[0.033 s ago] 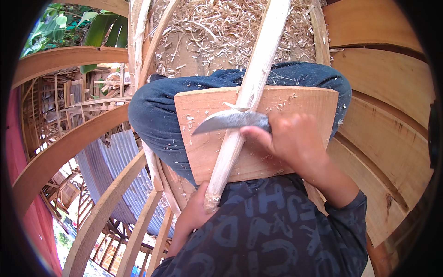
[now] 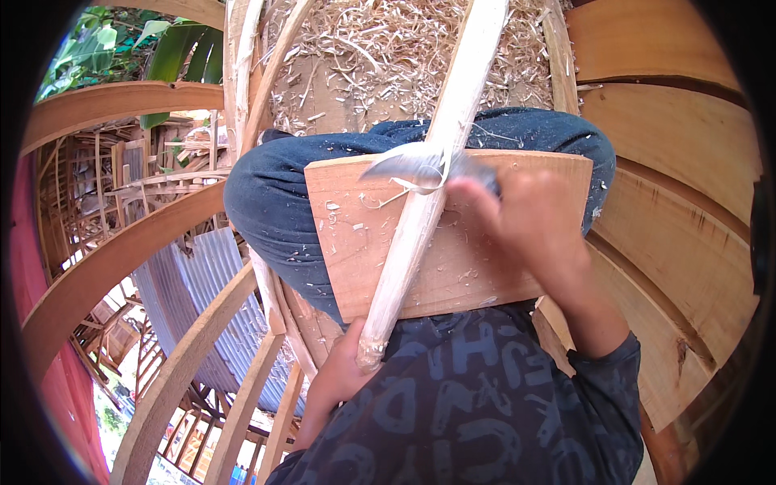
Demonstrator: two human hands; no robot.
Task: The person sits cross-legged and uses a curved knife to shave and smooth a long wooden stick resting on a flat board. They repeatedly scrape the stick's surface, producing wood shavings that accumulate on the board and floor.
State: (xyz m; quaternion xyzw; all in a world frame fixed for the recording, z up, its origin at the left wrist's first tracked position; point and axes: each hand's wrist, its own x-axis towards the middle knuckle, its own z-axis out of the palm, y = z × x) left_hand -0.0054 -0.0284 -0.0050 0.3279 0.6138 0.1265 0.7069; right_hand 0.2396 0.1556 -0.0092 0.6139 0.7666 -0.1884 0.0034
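Observation:
A long pale wooden pole [image 2: 408, 242] slants across a flat board [image 2: 501, 267] that lies over my lap. My left hand [image 2: 343, 368] is wrapped round the pole's near end, close to my shirt. In my right hand [image 2: 533, 218] is a knife [image 2: 404, 167], its handle mostly hidden by my fingers and its curved blade pointing left. The blade lies across the pole near the board's far edge, slightly blurred. Thin wood shavings [image 2: 432, 182] curl up at the blade. The pole's far end runs out of the picture at the top.
Shavings [image 2: 380, 48] litter the planked floor beyond my crossed legs [image 2: 283, 202]. Curved wooden ribs [image 2: 121, 287] rise on the left, with corrugated metal sheets [image 2: 194, 283] beyond them. Wide curved planks [image 2: 671, 210] form a wall at my right.
My right hand has pushed the knife away from me along the pole, up to the board's far edge. A larger curl of wood stands at the blade. My left hand stays put.

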